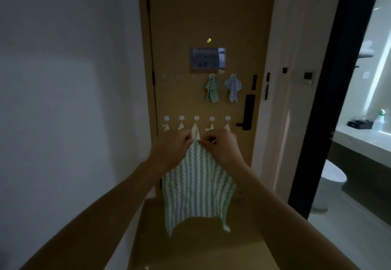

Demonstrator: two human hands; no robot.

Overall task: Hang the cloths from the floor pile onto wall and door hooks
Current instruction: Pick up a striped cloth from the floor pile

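Note:
A green-and-white striped cloth (197, 187) hangs in front of the wooden door (211, 16). My left hand (171, 147) and my right hand (222, 149) both pinch its top corner, just below a lower row of several white round hooks (196, 118). Pale fabric tips hang from those lower hooks, partly hidden behind my hands. Higher up, a green striped cloth (211, 89) and a blue striped cloth (232, 88) each hang from an upper hook. The floor pile is out of view.
A small framed panel (207, 60) is fixed on the door above the cloths. The black door handle (248, 112) sits at the right. A white wall (63, 100) runs along the left. On the right, a dark frame opens onto a bathroom with counter (359, 140).

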